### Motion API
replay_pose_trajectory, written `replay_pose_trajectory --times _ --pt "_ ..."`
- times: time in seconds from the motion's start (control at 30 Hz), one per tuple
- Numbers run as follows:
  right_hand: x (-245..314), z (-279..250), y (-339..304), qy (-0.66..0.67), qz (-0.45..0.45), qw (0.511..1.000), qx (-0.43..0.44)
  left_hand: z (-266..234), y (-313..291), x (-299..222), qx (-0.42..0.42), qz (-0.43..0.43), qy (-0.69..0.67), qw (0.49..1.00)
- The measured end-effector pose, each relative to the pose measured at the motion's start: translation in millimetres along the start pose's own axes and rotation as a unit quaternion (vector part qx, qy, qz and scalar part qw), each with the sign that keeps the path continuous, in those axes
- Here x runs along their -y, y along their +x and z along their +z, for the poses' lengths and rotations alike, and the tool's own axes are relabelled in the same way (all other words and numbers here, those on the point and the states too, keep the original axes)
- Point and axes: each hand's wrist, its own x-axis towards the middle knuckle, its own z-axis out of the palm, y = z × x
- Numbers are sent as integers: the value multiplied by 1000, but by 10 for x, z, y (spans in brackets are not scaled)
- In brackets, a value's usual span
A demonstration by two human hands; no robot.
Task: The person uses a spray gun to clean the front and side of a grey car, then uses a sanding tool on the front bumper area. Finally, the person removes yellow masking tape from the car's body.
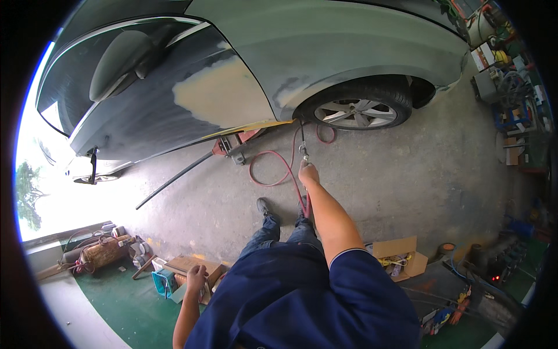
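My right hand (308, 174) reaches forward, closed round the grip of a metal air blow gun (303, 152). Its thin dark nozzle points up at the car's lower edge, just behind the front wheel (361, 111). A red air hose (264, 184) lies in loops on the floor and comes back up beside my right forearm. The car door (145, 116) is dark and dull with a large beige filler patch (212, 96); the fender (325, 41) is grey-green and matt. At my left side, my left hand (196, 278) hangs with curled fingers, nothing visible in it.
A red floor jack (241, 139) sits under the sill, its long handle (174, 179) sticking out leftward. Behind me are cardboard boxes (401, 256), a teal crate (164, 282) and a rusty cylinder (104, 254). Cluttered shelves (517, 116) line the right side.
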Motion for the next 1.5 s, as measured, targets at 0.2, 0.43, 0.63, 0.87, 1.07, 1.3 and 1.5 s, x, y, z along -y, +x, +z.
replay_pose_trajectory --times 0.2,0.43,0.63,0.87,1.07,1.3,1.5 --pt "-132 62 -89 23 -29 995 -91 185 -186 -253 18 24 -14 999" --pt "-329 68 -153 2 -146 989 -17 282 -137 -313 46 23 6 999" --pt "-448 114 -482 44 -196 978 -58 352 -99 -327 50 33 22 998" --pt "-843 71 -567 75 -122 986 -86 448 -48 -297 61 54 30 996" --pt "-380 -287 -1333 66 -262 960 -69 491 -99 -258 62 51 14 997" --pt "291 -513 -1562 125 -381 909 -114 579 -15 -106 49 38 35 997" --pt "957 -691 -1661 178 -413 893 -11 627 34 -103 65 28 17 997"
